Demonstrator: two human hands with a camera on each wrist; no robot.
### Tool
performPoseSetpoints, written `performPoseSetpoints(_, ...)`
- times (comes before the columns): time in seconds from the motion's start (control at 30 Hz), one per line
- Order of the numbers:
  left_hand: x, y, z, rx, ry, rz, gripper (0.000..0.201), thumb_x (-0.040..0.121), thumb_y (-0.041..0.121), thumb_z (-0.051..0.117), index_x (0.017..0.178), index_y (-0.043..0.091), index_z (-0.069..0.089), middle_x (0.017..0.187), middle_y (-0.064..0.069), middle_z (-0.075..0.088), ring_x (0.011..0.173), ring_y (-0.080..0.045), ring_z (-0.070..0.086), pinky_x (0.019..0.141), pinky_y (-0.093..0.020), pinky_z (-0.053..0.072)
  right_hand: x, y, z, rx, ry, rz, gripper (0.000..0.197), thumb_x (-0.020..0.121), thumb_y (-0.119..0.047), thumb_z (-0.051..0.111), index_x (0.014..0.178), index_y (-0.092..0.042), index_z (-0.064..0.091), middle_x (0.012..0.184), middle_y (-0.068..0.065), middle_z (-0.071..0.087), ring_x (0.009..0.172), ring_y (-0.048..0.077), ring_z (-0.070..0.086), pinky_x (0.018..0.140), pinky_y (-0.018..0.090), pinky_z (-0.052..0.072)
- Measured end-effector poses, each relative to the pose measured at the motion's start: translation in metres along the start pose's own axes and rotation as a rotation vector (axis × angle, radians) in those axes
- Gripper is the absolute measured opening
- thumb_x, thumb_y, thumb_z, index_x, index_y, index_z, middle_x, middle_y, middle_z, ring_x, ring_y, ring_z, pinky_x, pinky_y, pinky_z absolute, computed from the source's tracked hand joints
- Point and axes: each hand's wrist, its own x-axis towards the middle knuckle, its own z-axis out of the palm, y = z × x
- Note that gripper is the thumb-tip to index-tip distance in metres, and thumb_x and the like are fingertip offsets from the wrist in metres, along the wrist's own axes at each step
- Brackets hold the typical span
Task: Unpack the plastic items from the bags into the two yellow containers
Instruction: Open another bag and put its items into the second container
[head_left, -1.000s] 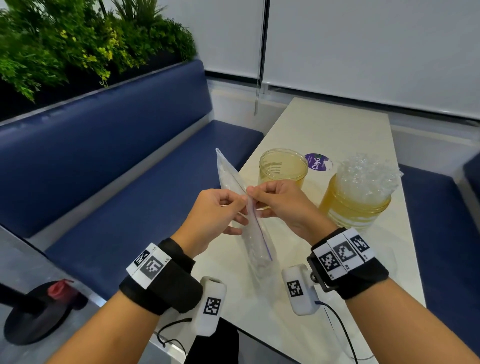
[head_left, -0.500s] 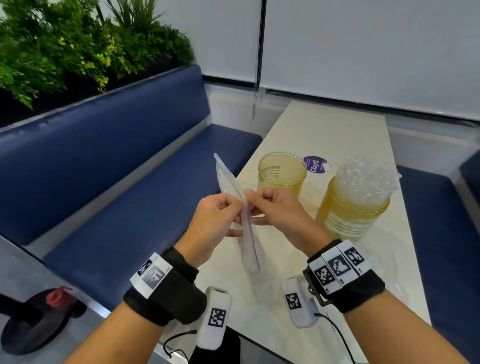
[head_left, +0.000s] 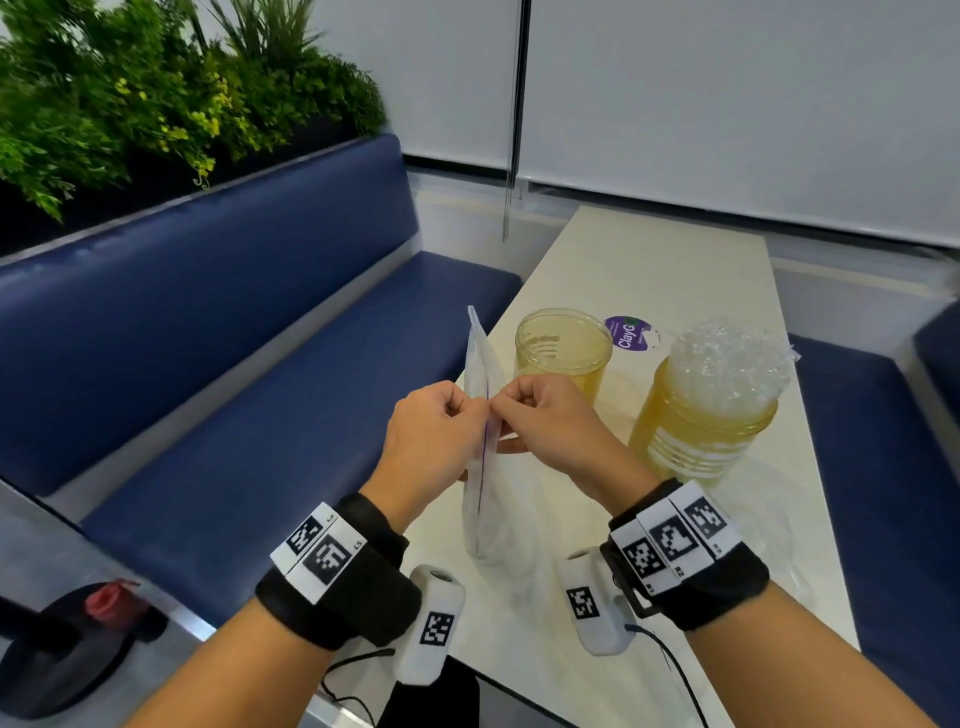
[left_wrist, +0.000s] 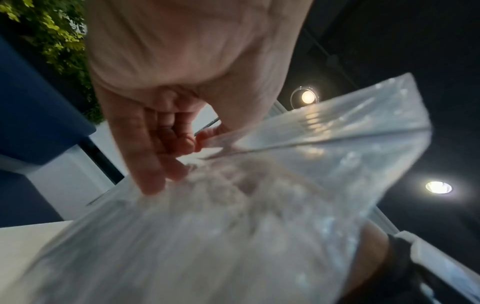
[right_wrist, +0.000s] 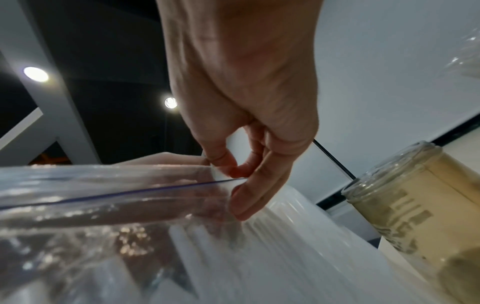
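Observation:
A clear zip bag (head_left: 480, 467) with a blue seal line stands upright over the table's left edge. My left hand (head_left: 441, 431) and right hand (head_left: 535, 415) each pinch its top edge from opposite sides, knuckles close together. The left wrist view shows my fingers (left_wrist: 166, 148) curled at the bag (left_wrist: 233, 226) mouth; the right wrist view shows thumb and fingers (right_wrist: 241, 170) pinching the seal (right_wrist: 130, 192). White plastic pieces show dimly inside. Behind stand two yellow containers: an empty one (head_left: 563, 353) and one (head_left: 706, 415) heaped with clear plastic items (head_left: 727, 358).
A purple round sticker (head_left: 628, 333) lies on the cream table (head_left: 649, 260) behind the containers. An empty clear bag (head_left: 789, 545) lies flat at the right. A blue bench (head_left: 234, 415) runs along the left, with plants above it. Another blue seat (head_left: 893, 467) is at the right.
Both hands have drawn closer together at the bag's top, and the bag has turned more upright. The view has shifted slightly.

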Motion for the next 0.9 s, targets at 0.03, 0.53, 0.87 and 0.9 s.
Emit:
performPoseSetpoints(0.03,0.000,0.001,0.000,-0.016,-0.043,-0.020,0.027,0.097,0.023,0.049,0.081,0.009,0.065,0.085,-0.012,0.071,0.076,-0.026,0.068,0.064,-0.042,0.065,0.000,0.000,0.001,-0.013,-0.031,-0.004,0.020,0.095,-0.007,0.057,0.077,-0.006,0.065,0.078,0.014,0.072,0.076,0.021,0.074,0.072,0.032,0.063)
performPoseSetpoints(0.53,0.016,-0.001,-0.021,-0.043,-0.072,0.023,0.032,0.094,0.009,0.052,0.066,-0.004,0.051,0.069,-0.010,0.071,0.070,-0.017,0.077,0.066,-0.034,0.065,0.001,-0.002,-0.004,-0.156,0.217,0.002,0.014,0.093,-0.016,0.050,0.080,-0.010,0.050,0.073,0.016,0.061,0.055,0.014,0.065,0.057,0.039,0.063)
performPoseSetpoints(0.87,0.037,0.006,-0.069,0.567,0.098,0.250,0.021,0.081,0.005,0.055,0.069,0.022,0.051,0.064,0.000,0.063,0.068,-0.031,0.060,0.059,-0.043,0.053,-0.001,-0.023,-0.047,-0.825,0.421,-0.126,0.012,0.078,-0.021,0.061,0.070,-0.030,0.064,0.060,-0.005,0.057,0.071,0.024,0.061,0.068,0.033,0.055)
performPoseSetpoints(0.9,0.040,0.007,-0.074,0.619,0.089,0.255,0.026,0.084,0.003,0.050,0.070,0.025,0.054,0.068,0.000,0.062,0.069,-0.031,0.059,0.059,-0.041,0.051,-0.001,-0.025,-0.053,-0.894,0.401,-0.094,0.016,0.080,-0.022,0.061,0.075,-0.033,0.071,0.061,-0.005,0.057,0.073,0.023,0.062,0.071,0.033,0.056)
